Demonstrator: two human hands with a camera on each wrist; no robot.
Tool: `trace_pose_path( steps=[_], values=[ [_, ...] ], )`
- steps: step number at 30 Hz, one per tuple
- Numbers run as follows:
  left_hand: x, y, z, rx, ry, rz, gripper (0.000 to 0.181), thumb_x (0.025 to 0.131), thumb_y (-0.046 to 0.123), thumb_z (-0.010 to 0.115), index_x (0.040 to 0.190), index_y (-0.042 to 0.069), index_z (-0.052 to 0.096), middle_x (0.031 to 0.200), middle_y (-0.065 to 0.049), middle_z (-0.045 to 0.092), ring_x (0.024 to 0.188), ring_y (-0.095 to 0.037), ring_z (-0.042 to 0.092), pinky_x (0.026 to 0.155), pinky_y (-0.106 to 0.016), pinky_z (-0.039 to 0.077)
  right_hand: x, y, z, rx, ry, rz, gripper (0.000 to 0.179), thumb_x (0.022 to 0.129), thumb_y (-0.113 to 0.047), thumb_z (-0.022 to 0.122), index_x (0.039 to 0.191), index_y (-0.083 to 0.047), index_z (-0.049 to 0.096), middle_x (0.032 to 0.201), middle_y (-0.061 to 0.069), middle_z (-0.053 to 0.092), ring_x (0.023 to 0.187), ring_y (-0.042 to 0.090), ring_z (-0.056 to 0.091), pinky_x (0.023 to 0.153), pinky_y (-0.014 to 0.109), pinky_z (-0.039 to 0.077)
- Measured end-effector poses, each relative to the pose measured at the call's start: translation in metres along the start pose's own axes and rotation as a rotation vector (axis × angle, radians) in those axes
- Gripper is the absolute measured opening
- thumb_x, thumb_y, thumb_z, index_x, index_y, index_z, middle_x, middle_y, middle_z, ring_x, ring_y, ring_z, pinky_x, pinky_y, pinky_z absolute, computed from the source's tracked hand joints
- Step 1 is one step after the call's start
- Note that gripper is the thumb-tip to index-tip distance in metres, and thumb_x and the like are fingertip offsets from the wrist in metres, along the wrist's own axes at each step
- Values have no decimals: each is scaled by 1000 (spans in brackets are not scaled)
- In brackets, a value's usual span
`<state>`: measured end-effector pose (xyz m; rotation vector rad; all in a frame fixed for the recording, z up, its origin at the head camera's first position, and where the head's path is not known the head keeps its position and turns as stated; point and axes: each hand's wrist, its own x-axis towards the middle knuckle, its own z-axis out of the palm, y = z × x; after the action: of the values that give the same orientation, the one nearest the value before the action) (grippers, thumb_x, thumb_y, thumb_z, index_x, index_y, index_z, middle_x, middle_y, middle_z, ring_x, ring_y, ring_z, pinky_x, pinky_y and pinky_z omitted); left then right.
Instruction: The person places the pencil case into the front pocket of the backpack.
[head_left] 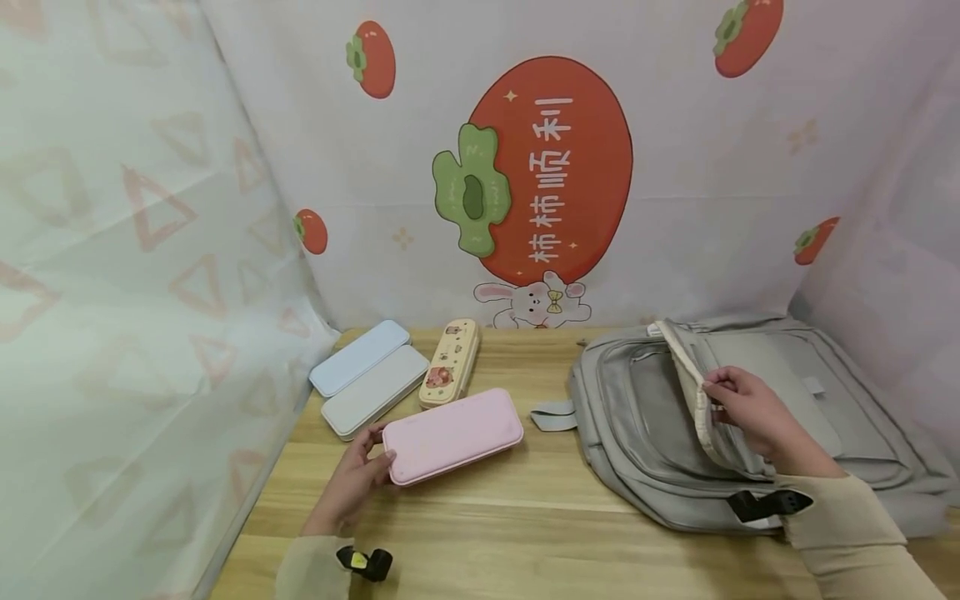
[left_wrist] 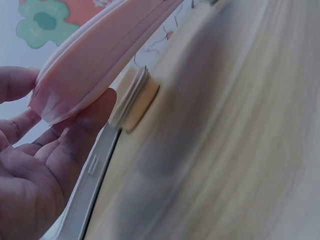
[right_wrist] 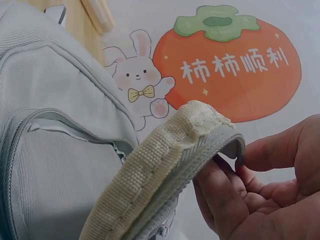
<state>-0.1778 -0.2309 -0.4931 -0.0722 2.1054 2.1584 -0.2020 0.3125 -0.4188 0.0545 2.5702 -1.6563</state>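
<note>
My left hand (head_left: 362, 477) grips the left end of a pink pencil case (head_left: 453, 435), thumb on one face and fingers on the other. In the left wrist view the pink case (left_wrist: 95, 60) is held above the wooden table, whose surface is blurred. On the right lies a grey backpack (head_left: 611, 408) with its front flap folded back. My right hand (head_left: 753, 417) pinches the cream-edged rim of that flap (head_left: 701, 408) between thumb and fingers. The right wrist view shows the flap's zipper edge (right_wrist: 165, 170) lifted away from the bag's front.
Behind the pink case, a cream pencil case with cartoon prints (head_left: 450, 367) lies on the wooden table (head_left: 480, 542). Left of it are a light blue case (head_left: 362, 358) and a greyish-white case (head_left: 377, 392), side by side. A printed cloth (head_left: 660, 250) hangs along the back.
</note>
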Motion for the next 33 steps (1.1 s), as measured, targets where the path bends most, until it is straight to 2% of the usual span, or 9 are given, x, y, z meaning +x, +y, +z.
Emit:
trace_pose_path(
  steps=[11, 14, 21, 28, 33],
  values=[
    [20, 13, 36, -58, -131, -3, 48, 102, -9, 50, 147, -9, 36, 127, -19, 45, 91, -18, 59, 69, -29, 58, -3, 1, -8, 56, 5, 2, 22, 112, -10, 38, 115, 11, 42, 95, -2, 51, 79, 4, 50, 68, 23, 51],
    [23, 13, 44, -72, -129, -5, 47, 102, -9, 51, 147, -8, 38, 126, -17, 47, 90, -18, 58, 68, -29, 58, -3, 2, -11, 69, 10, -5, 21, 112, -10, 38, 113, 10, 43, 94, -2, 50, 80, 4, 50, 68, 23, 51],
    [28, 12, 57, -110, -77, 6, 44, 102, -8, 50, 145, -7, 41, 125, -18, 48, 87, -18, 59, 66, -30, 57, -4, 6, -13, 95, 13, -23, 19, 112, -9, 39, 110, 8, 45, 93, -2, 51, 81, 5, 52, 69, 23, 52],
    [34, 14, 73, -88, -109, -10, 44, 103, -5, 50, 145, -7, 39, 125, -19, 46, 87, -19, 58, 66, -29, 57, -4, 9, -15, 126, 22, -45, 16, 112, -8, 38, 107, 4, 47, 91, -2, 52, 79, 7, 53, 67, 24, 52],
    [39, 15, 84, -97, -116, -18, 44, 103, -5, 50, 146, -7, 39, 126, -20, 46, 86, -17, 58, 66, -29, 56, -4, 12, -18, 239, 19, -54, 14, 110, -6, 42, 103, -1, 52, 88, -3, 53, 77, 7, 54, 66, 22, 52]
  ],
)
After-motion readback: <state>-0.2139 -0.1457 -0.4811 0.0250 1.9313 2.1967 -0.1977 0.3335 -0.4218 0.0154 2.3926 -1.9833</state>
